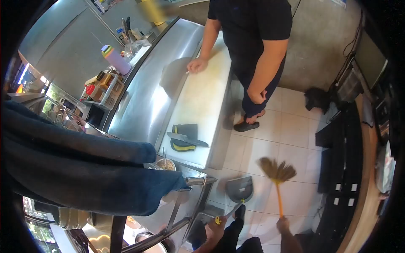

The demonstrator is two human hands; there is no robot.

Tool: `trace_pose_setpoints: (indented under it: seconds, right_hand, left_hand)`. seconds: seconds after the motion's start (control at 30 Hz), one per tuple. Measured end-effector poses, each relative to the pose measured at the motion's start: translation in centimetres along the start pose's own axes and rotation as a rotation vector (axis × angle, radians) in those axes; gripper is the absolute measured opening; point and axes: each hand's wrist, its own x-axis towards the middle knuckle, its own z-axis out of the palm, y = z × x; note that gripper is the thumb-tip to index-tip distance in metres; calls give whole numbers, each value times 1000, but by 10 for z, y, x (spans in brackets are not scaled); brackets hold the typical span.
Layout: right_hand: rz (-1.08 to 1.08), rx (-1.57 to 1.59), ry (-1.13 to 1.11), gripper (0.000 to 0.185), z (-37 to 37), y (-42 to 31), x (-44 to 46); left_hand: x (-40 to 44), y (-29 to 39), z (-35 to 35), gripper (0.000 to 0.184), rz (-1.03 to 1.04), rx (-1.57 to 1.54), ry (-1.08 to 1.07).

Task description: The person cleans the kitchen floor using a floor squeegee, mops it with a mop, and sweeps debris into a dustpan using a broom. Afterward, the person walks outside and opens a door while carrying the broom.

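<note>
Two grips clenched | right hand (283, 224): bristly, fan-shaped broom (277, 171) | left hand (216, 228): rounded grey dustpan (238, 188)

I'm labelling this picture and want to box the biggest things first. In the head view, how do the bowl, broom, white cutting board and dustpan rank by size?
1. White cutting board, clearly largest
2. Broom and dustpan, too alike to rank
3. Bowl, smallest

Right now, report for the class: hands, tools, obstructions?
Left hand gripping dustpan. Right hand gripping broom. Another person standing ahead, beside the counter.
</note>
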Motion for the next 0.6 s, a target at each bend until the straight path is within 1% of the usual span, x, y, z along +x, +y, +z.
trace_pose_setpoints:
  seconds: [0.03,0.07,0.1,0.17,0.2,0.27,0.3,0.33,0.37,0.4,0.43,0.47,0.5,0.53,0.57,0.6]
  right_hand:
    - [-206,-732,131,17,0,4,-35]
    - [-304,-790,176,18,-15,-8,-77]
    - [22,-769,33,20,-31,-66,-108]
    - [140,-724,-94,36,-64,-124,-158]
    - [143,-728,-91,36,-68,-131,-178]
    - [9,-632,305,42,-74,-139,-210]
    - [18,-641,304,42,-81,-153,-212]
    - [9,-606,289,45,-89,-184,-210]
    - [14,-562,269,48,-89,-198,-214]
    - [-16,-596,266,59,-92,-164,-182]
    - [65,-472,247,55,-88,-228,-181]
    - [35,-511,202,57,-85,-200,-137]
    - [117,-336,107,54,-82,-253,-116]
    - [-327,-581,198,50,-66,-154,-31]
    - [-332,-566,165,46,-53,-172,0]
    - [-249,-481,163,43,-36,-202,29]
  left_hand:
    - [4,-10,6,32,51,35,-17]
    - [5,-16,5,32,44,-67,-47]
    - [6,-11,3,31,33,54,-88]
    - [8,-27,14,29,86,-38,-61]
    - [6,-24,10,29,84,-42,-64]
    - [5,-17,6,29,49,-61,-77]
    - [6,-23,12,29,41,-61,-86]
    - [6,-32,21,29,71,-70,-29]
    - [2,-44,25,29,102,-63,20]
    - [-3,-28,16,26,61,-136,24]
    - [-9,-26,14,20,13,-192,24]
    - [-14,-37,22,20,28,-240,13]
    - [-13,-55,32,20,43,-296,-3]
    - [-13,-67,34,20,35,-295,-84]
    - [-17,-75,33,20,19,-298,-160]
    - [-21,-70,33,18,-12,-361,-143]
